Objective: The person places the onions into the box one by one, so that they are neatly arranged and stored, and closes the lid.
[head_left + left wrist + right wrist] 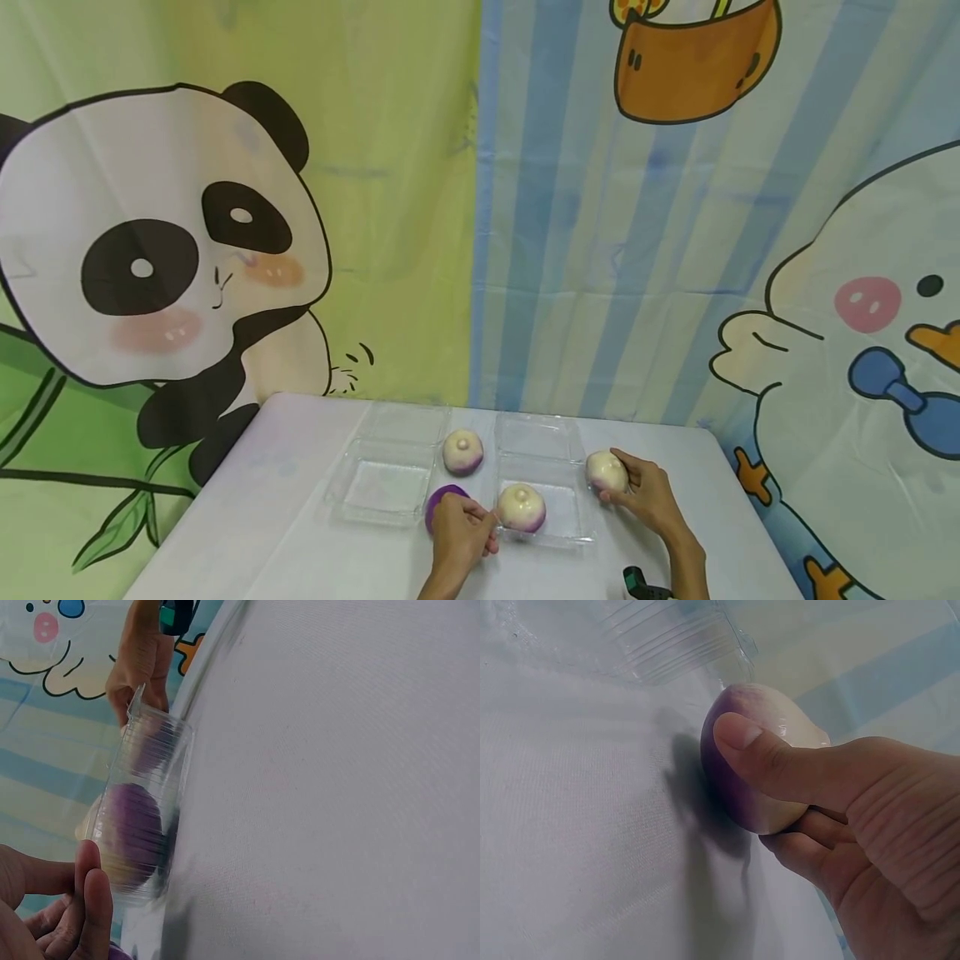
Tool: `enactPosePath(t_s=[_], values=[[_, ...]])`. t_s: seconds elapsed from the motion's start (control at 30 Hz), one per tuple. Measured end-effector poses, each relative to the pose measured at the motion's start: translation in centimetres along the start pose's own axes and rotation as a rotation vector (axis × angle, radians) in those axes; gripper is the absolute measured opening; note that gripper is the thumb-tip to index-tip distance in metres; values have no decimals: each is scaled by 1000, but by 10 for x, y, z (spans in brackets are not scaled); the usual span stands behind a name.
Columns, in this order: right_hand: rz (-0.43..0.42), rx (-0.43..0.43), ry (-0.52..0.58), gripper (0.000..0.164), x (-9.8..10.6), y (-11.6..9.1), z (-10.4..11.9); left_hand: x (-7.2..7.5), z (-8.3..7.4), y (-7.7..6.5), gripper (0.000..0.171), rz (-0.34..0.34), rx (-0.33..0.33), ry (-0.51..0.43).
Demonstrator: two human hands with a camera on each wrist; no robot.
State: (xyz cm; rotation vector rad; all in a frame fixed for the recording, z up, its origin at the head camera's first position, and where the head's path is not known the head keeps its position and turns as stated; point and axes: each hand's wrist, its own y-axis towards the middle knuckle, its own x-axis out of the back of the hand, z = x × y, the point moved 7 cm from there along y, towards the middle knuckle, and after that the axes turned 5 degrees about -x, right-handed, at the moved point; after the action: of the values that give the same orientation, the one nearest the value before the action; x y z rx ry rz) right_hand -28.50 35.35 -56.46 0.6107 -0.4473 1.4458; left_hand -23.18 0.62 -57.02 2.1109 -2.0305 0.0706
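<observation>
My right hand (645,493) grips a glossy white-and-purple turnip (606,472) at the right side of a clear plastic box (572,533). In the right wrist view the thumb presses its purple side, and fingers curl beneath. My left hand (461,533) pinches the near left corner of that box, its thumb and finger meeting at the rim in the left wrist view. Inside the box sits another turnip (521,507), nub up. A purple round thing (438,500) lies partly hidden behind the left hand.
A second clear plastic box (382,492), lid open, stands on the left of the white table (285,500). Between the boxes, farther back, is a third turnip (462,452). The right box's open lid (536,437) lies behind it. Printed curtains (405,250) hang behind the table.
</observation>
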Motion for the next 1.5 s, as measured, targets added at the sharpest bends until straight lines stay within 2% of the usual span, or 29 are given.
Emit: enactPosePath(t_s=[0.3, 0.83, 1.27, 1.5], values=[[-4, -16, -14, 85, 2, -1, -2, 0, 0, 1, 19, -6, 6, 9], [-7, 20, -65, 85, 11, -4, 16, 0, 0, 1, 18, -4, -7, 4], [4, 32, -37, 84, 15, -10, 24, 1, 1, -1, 17, -5, 1, 3], [-2, 67, -48, 84, 18, -13, 32, 1, 0, 0, 18, -2, 2, -2]])
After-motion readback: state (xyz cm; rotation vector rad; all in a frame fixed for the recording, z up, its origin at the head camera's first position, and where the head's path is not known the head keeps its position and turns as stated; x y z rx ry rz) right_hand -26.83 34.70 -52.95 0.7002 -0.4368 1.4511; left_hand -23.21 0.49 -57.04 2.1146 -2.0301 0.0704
